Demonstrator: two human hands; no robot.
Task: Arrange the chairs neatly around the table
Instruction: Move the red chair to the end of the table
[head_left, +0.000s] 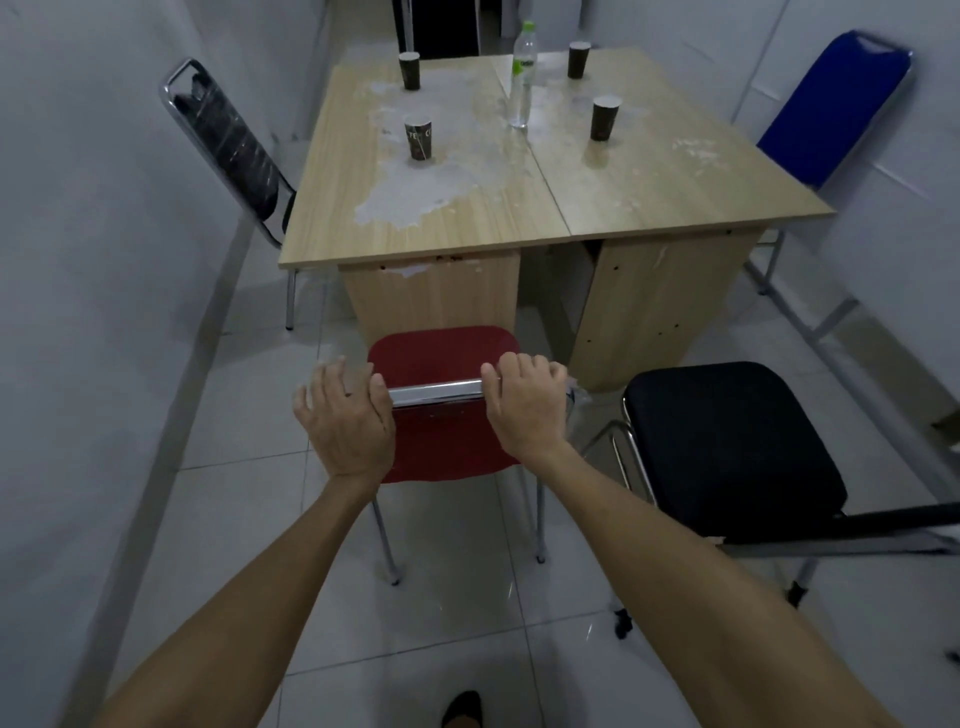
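Note:
A red chair with a chrome top bar stands at the near end of the wooden table, its seat facing the table. My left hand and my right hand both grip that chrome bar at its two ends. A black chair stands to the right of the red one, angled away from the table. Another black chair is at the table's left side by the wall. A blue chair stands at the table's right side.
Several dark paper cups and a clear plastic bottle stand on the table, whose top has white stains. White walls close in on both sides. The floor is white tile. My foot shows at the bottom edge.

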